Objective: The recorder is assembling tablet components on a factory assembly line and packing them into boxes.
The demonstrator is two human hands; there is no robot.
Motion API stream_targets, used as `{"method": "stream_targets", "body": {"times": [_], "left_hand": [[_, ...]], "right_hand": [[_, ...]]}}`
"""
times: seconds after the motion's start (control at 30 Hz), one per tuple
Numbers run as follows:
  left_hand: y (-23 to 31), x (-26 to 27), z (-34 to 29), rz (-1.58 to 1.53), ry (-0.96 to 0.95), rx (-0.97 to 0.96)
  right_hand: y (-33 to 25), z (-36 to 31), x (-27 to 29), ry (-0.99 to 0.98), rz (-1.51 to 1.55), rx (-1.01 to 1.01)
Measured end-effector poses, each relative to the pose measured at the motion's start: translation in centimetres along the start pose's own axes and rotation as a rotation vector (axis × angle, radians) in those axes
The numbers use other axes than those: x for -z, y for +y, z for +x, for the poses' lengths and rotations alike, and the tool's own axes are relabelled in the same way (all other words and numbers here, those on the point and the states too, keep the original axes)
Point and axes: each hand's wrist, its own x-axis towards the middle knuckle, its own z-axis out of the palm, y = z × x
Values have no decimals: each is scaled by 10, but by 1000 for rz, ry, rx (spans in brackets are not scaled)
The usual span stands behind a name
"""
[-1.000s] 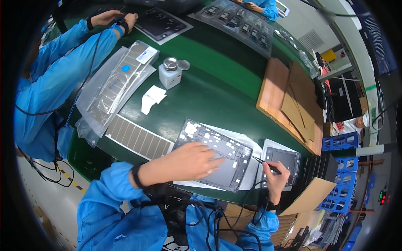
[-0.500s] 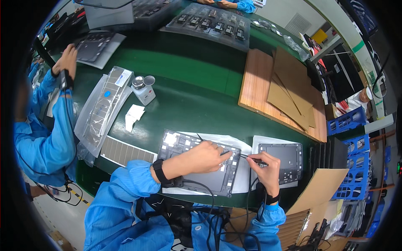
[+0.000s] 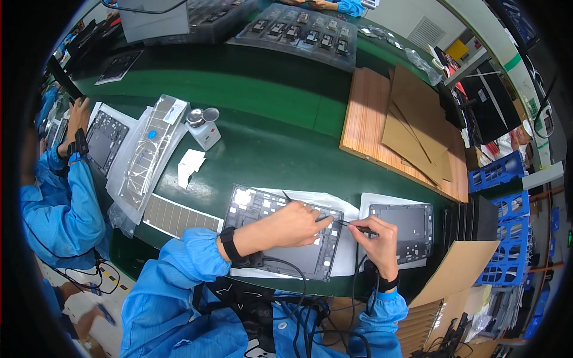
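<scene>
A grey tablet-like frame [image 3: 297,258] with many small white pads lies on white sheeting in front of me. My left hand [image 3: 292,225] rests over its upper part, fingers curled, index finger reaching right. From behind this hand pokes the end of a thin dark tool [image 3: 286,195]; its grip is mostly hidden. My right hand [image 3: 377,235] pinches dark tweezers [image 3: 346,223], their tip close to my left index finger at the frame's right side. What the tip touches is too small to tell. A second grey frame [image 3: 412,224] lies on white sheeting beyond my right hand.
Left of the frame lie a strip of grey pads [image 3: 179,213], a plastic-wrapped pad pack [image 3: 146,152], white tissue [image 3: 190,167] and a pump dispenser [image 3: 206,132]. Cardboard [image 3: 415,131] covers a wooden board [image 3: 365,113] at right. A co-worker's hand [image 3: 76,119] is at far left.
My right hand has shifted slightly left with the tweezers; my left hand stays nearly still. The co-worker's hand has drawn back, and a grey frame now lies closer beside that person.
</scene>
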Motion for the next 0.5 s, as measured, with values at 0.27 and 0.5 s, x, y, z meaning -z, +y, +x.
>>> {"method": "stream_targets", "body": {"times": [0.27, 0.5], "left_hand": [[-2, -4, -1, -13, -14, 22], [-2, -5, 0, -15, 6, 25]], "right_hand": [[-2, 1, 1, 2, 8, -1], [-6, 0, 3, 3, -10, -11]]}}
